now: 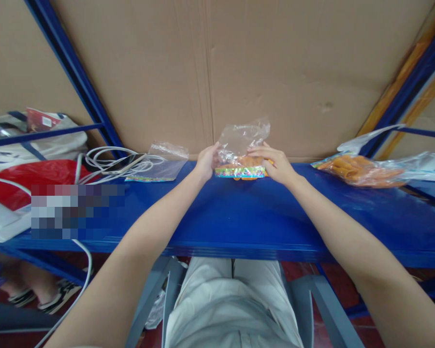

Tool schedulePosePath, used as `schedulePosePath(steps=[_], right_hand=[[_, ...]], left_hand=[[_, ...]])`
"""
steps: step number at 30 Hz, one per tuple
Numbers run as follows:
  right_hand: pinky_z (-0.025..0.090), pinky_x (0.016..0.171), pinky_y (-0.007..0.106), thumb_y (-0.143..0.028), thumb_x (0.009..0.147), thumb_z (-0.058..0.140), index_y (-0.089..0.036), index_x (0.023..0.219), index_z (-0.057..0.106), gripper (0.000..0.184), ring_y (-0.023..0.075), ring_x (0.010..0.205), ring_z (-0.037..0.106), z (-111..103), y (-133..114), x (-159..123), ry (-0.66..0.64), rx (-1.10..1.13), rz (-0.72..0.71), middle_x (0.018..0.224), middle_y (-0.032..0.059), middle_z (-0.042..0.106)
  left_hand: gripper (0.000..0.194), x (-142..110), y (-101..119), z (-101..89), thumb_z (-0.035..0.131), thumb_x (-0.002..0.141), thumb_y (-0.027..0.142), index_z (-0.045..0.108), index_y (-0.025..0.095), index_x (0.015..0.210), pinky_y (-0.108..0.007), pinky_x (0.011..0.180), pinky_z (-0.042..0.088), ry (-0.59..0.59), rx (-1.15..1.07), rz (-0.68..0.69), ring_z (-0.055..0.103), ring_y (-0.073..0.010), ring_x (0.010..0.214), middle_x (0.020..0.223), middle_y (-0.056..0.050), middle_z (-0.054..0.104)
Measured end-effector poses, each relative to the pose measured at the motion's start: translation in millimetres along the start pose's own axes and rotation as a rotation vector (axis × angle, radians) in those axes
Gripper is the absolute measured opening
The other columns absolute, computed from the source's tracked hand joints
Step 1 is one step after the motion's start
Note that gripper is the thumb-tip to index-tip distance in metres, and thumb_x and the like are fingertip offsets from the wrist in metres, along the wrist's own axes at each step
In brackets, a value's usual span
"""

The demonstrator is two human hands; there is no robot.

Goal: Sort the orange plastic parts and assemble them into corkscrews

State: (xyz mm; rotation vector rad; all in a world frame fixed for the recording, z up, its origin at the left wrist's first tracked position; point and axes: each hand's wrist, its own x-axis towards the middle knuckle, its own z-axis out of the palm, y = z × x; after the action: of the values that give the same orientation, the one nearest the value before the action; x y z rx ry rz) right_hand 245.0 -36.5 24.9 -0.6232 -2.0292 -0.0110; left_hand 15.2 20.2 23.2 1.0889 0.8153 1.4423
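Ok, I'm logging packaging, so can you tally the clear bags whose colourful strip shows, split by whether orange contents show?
Orange contents showing: 2 (the held bag and the bag at far right)
No orange showing: 1 (the flat bag on the left)
Total: 3
Plastic overlaps at far right, so I can't rule out more there.

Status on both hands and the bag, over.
Left hand at clear bag's left edge, right hand at its right. Orange item partly visible through plastic. White cables off left, orange bundle right; neither touching hands.
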Motion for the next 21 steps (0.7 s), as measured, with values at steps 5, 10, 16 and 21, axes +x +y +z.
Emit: schedulePosePath(steps=[5, 10, 16, 21], right_hand=[[0.047, 0.108, 0.044, -0.025, 0.086, 0.060, -0.026, 0.064, 0.074, 0.027, 0.0215, 0.102, 0.072, 1, -5, 2, 0.050, 0.303, 0.383, 0.086, 0.0006, 0.078], [0.053, 0.099, 0.038, -0.032, 0.086, 0.067, -0.022, 0.063, 0.070, 0.024, 0.0190, 0.098, 0.071, 9, 1, 5, 0.292, 0.526, 0.590, 0.087, 0.0016, 0.076], [0.057, 0.085, 0.029, -0.012, 0.066, 0.078, -0.021, 0.088, 0.063, 0.029, 0.0124, 0.086, 0.069, 27, 19, 5, 0.555, 0.522, 0.812, 0.089, -0.0025, 0.070], [0.057, 0.059, 0.023, 0.003, 0.060, 0.070, -0.022, 0.077, 0.051, 0.036, 0.0125, 0.061, 0.064, 31, 18, 3, 0.652, 0.725, 1.020, 0.065, -0.0049, 0.061]], left_hand=[[0.029, 3, -2, -2.5, 0.069, 0.089, 0.034, 0.052, 0.021, 0.070, -0.018, 0.040, 0.032, 0.120, 0.104, 0.018, 0.046, -0.0069, 0.039, 0.051, 0.005, 0.054], [0.036, -5, -2, 0.9, 0.066, 0.092, 0.035, 0.043, 0.022, 0.067, -0.018, 0.035, 0.019, 0.088, 0.279, 0.169, 0.032, -0.0055, 0.031, 0.042, 0.011, 0.038], [0.027, -10, -6, 6.3, 0.064, 0.092, 0.025, 0.044, 0.022, 0.074, -0.018, 0.041, 0.025, 0.029, 0.348, 0.230, 0.035, -0.0061, 0.037, 0.047, 0.011, 0.040], [0.035, -12, -11, 9.1, 0.072, 0.088, 0.031, 0.042, 0.022, 0.072, -0.018, 0.047, 0.030, 0.003, 0.407, 0.291, 0.038, -0.0061, 0.045, 0.053, 0.010, 0.041]])
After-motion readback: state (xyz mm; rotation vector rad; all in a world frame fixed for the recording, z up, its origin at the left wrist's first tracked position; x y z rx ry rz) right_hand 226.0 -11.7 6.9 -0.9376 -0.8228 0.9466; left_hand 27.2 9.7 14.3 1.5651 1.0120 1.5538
